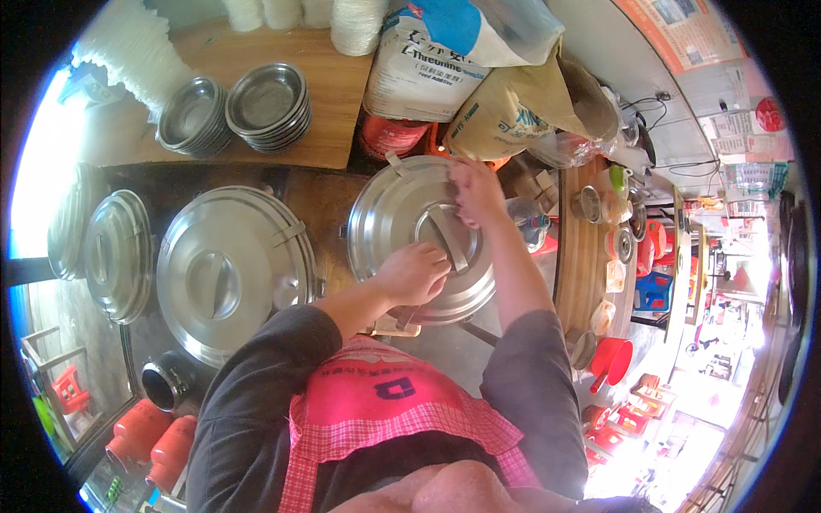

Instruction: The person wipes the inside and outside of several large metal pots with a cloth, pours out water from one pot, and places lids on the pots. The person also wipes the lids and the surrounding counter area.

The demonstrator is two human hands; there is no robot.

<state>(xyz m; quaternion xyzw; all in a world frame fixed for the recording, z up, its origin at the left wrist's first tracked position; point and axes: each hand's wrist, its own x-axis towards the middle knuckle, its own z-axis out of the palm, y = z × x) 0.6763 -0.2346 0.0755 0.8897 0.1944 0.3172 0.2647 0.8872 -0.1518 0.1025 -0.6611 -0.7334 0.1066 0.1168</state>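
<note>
A large round stainless-steel lid with a raised strap handle covers a pot in front of me. My left hand is curled over the near part of the lid, beside the handle; its fingertips are tucked out of sight. Over the lid's right side is my right hand, slightly blurred with its fingers bent. Nothing can be made out in either hand. A metal clip sits on the far rim. Left of this lid stands another big lidded steel pot.
Two stacks of metal bowls stand on the wooden counter. A white printed sack and a brown paper sack lean beyond the lid. Orange-red gas cylinders stand lower left. A red dipper is at right.
</note>
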